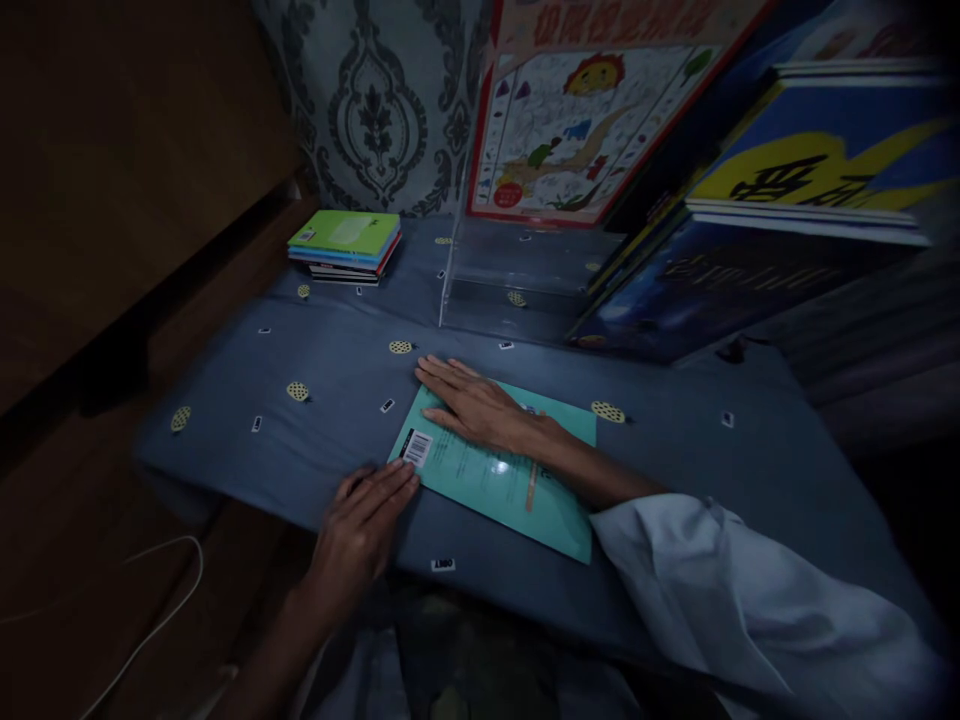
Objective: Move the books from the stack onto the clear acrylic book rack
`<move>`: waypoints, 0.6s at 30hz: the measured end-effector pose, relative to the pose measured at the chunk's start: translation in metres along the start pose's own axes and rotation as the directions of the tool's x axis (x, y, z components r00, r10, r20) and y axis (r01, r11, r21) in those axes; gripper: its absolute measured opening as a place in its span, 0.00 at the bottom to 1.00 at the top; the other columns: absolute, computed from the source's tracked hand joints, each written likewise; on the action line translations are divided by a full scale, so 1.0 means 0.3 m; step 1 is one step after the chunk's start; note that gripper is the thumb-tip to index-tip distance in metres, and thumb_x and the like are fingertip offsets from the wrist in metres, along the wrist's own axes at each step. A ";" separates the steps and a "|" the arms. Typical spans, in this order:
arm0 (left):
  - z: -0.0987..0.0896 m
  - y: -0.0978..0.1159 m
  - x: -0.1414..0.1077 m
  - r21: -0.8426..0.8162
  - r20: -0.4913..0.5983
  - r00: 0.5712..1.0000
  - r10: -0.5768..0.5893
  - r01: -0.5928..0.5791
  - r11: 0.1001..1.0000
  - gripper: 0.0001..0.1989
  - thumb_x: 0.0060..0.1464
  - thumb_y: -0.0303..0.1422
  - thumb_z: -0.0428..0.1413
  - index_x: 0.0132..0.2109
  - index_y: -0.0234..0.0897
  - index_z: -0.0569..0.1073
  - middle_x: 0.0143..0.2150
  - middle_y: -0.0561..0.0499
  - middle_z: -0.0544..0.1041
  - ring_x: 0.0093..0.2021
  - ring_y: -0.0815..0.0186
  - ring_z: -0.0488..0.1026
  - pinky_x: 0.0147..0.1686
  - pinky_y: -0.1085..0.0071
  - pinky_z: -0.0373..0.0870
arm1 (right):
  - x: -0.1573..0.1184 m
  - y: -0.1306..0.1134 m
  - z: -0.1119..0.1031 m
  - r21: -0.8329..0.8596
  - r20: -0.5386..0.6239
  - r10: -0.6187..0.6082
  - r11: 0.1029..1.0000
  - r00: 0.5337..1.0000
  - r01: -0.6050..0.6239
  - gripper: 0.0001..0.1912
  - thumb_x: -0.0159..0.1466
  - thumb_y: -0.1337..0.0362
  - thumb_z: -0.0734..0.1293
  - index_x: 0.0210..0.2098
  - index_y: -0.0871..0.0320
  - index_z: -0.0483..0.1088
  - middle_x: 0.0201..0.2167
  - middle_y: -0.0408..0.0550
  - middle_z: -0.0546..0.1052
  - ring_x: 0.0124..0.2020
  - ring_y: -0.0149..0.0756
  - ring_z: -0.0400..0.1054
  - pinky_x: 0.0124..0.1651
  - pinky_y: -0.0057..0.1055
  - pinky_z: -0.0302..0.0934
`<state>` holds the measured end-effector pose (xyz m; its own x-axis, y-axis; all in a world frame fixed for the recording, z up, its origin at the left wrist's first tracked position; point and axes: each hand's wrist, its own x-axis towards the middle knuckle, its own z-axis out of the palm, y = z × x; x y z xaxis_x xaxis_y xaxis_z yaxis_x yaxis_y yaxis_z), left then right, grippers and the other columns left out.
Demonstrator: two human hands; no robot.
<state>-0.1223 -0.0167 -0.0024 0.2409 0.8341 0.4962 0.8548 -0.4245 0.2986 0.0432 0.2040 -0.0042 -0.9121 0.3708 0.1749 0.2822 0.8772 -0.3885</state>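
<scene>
A teal book (487, 490) with a barcode label lies flat on the blue patterned cloth (337, 440), near its front edge. My right hand (476, 405) rests palm down across the book's upper left part, fingers stretched out toward its far left corner and the thumb apart. The right forearm crosses the cover. At the book's near left corner, beside the barcode, my left hand (367, 515) lies with its fingers extended, the fingertips touching the edge. Neither hand is wrapped round anything.
A small stack of books (345, 235) sits at the back left. Behind the teal book stands a clear acrylic holder (487, 285) with a red-bordered picture book (577, 130). Larger blue and yellow books (795, 180) lean at the right. A white cable (169, 610) hangs at the lower left.
</scene>
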 end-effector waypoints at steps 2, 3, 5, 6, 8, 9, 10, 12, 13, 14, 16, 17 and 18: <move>-0.001 0.002 0.001 0.014 0.002 1.000 0.006 -0.006 1.000 0.26 0.63 0.17 0.45 0.65 0.39 0.65 0.59 0.45 0.76 0.62 0.63 0.72 0.59 0.61 0.64 | 0.000 -0.003 -0.002 -0.016 -0.003 0.004 1.000 1.000 -0.004 0.34 0.73 0.49 0.54 0.72 0.60 0.50 0.73 0.57 0.53 0.74 0.46 0.44 0.74 0.53 0.44; -0.002 0.004 0.001 0.024 0.001 1.000 0.005 -0.005 1.000 0.27 0.63 0.17 0.45 0.65 0.39 0.65 0.59 0.45 0.76 0.61 0.63 0.72 0.59 0.61 0.64 | -0.005 -0.009 -0.002 -0.024 -0.011 0.003 1.000 1.000 -0.003 0.33 0.74 0.50 0.55 0.71 0.61 0.51 0.72 0.58 0.54 0.73 0.46 0.44 0.74 0.53 0.43; -0.002 0.008 0.001 0.044 0.003 1.000 0.003 -0.003 0.999 0.28 0.63 0.17 0.45 0.66 0.40 0.64 0.59 0.46 0.76 0.61 0.63 0.72 0.58 0.61 0.64 | -0.032 -0.039 -0.001 -0.034 -0.035 -0.007 0.999 0.999 0.005 0.31 0.74 0.53 0.55 0.71 0.61 0.52 0.72 0.58 0.55 0.73 0.46 0.45 0.74 0.53 0.44; -0.002 0.009 0.001 0.050 0.005 1.000 0.003 -0.003 0.999 0.28 0.63 0.17 0.44 0.66 0.40 0.64 0.59 0.45 0.76 0.61 0.63 0.72 0.58 0.61 0.65 | -0.054 -0.064 0.000 -0.034 -0.040 -0.015 0.999 0.999 0.013 0.30 0.74 0.54 0.55 0.71 0.60 0.52 0.72 0.57 0.56 0.73 0.46 0.46 0.73 0.53 0.44; -0.001 0.011 -0.003 0.055 0.010 1.000 0.002 -0.003 0.998 0.29 0.63 0.17 0.44 0.67 0.41 0.63 0.60 0.45 0.76 0.61 0.62 0.72 0.58 0.59 0.65 | -0.117 -0.134 0.004 -0.021 -0.022 -0.036 0.999 0.999 0.036 0.29 0.74 0.55 0.55 0.71 0.58 0.53 0.71 0.56 0.58 0.72 0.45 0.48 0.73 0.52 0.45; 0.001 0.011 -0.005 0.056 0.011 1.000 0.001 -0.002 0.998 0.29 0.63 0.17 0.44 0.67 0.41 0.63 0.60 0.45 0.76 0.61 0.62 0.72 0.58 0.59 0.65 | -0.153 -0.176 0.006 -0.011 0.009 -0.046 0.999 0.999 0.047 0.29 0.74 0.56 0.56 0.71 0.60 0.53 0.71 0.57 0.58 0.73 0.44 0.47 0.74 0.50 0.45; 0.002 0.011 -0.008 0.057 0.010 1.000 -0.005 0.004 0.998 0.29 0.63 0.17 0.44 0.67 0.42 0.62 0.60 0.45 0.76 0.61 0.62 0.72 0.57 0.58 0.65 | -0.191 -0.217 0.009 0.001 0.034 -0.058 0.998 0.998 0.058 0.29 0.74 0.56 0.57 0.70 0.62 0.53 0.71 0.58 0.58 0.73 0.43 0.47 0.74 0.48 0.45; 0.005 0.010 -0.014 0.057 0.014 1.000 -0.024 0.023 0.998 0.30 0.63 0.17 0.44 0.68 0.44 0.62 0.60 0.46 0.76 0.61 0.62 0.73 0.57 0.58 0.65 | -0.258 -0.288 0.014 0.032 0.080 -0.093 0.995 0.992 0.091 0.31 0.73 0.56 0.58 0.70 0.66 0.52 0.71 0.61 0.57 0.73 0.43 0.46 0.74 0.45 0.46; 0.006 0.009 -0.016 0.054 0.019 0.999 -0.032 0.031 0.998 0.30 0.63 0.18 0.44 0.68 0.45 0.62 0.60 0.46 0.76 0.61 0.61 0.73 0.57 0.58 0.66 | -0.285 -0.314 0.015 0.044 0.092 -0.092 0.995 0.992 0.089 0.32 0.73 0.55 0.59 0.71 0.66 0.51 0.71 0.61 0.56 0.73 0.43 0.45 0.74 0.45 0.45; 0.007 0.008 -0.018 0.049 0.026 0.999 -0.037 0.036 0.998 0.30 0.63 0.18 0.44 0.68 0.45 0.61 0.60 0.46 0.75 0.61 0.61 0.72 0.57 0.57 0.66 | -0.305 -0.330 0.015 0.054 0.098 -0.085 0.995 0.992 0.080 0.33 0.73 0.55 0.59 0.71 0.65 0.50 0.71 0.60 0.55 0.73 0.43 0.44 0.74 0.45 0.45; 0.007 0.007 -0.020 0.039 0.038 0.998 -0.043 0.042 0.998 0.31 0.63 0.18 0.45 0.68 0.46 0.61 0.61 0.46 0.75 0.61 0.61 0.72 0.57 0.57 0.66 | -0.328 -0.338 0.011 0.070 0.104 -0.049 0.997 0.993 0.042 0.35 0.73 0.53 0.60 0.72 0.61 0.47 0.72 0.57 0.53 0.74 0.42 0.43 0.74 0.46 0.44; 0.007 0.007 -0.020 0.038 0.042 0.998 -0.044 0.042 0.998 0.31 0.63 0.18 0.45 0.68 0.47 0.61 0.61 0.46 0.75 0.61 0.61 0.72 0.57 0.57 0.66 | -0.332 -0.332 0.007 0.074 0.107 -0.031 0.997 0.994 0.023 0.35 0.73 0.52 0.59 0.73 0.59 0.46 0.73 0.56 0.52 0.74 0.42 0.42 0.74 0.46 0.44; 0.006 0.007 -0.020 0.037 0.041 0.998 -0.043 0.042 0.998 0.30 0.63 0.19 0.45 0.68 0.47 0.61 0.61 0.46 0.75 0.61 0.61 0.72 0.57 0.57 0.66 | -0.333 -0.320 0.002 0.076 0.112 -0.015 0.997 0.994 0.006 0.36 0.73 0.51 0.59 0.73 0.59 0.45 0.73 0.56 0.52 0.74 0.42 0.42 0.74 0.46 0.44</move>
<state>-0.1210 -0.0219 -0.0063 0.2224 0.8654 0.4491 0.8805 -0.3760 0.2886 0.1071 0.0824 0.0151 -0.9436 0.3215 0.0785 0.2530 0.8538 -0.4550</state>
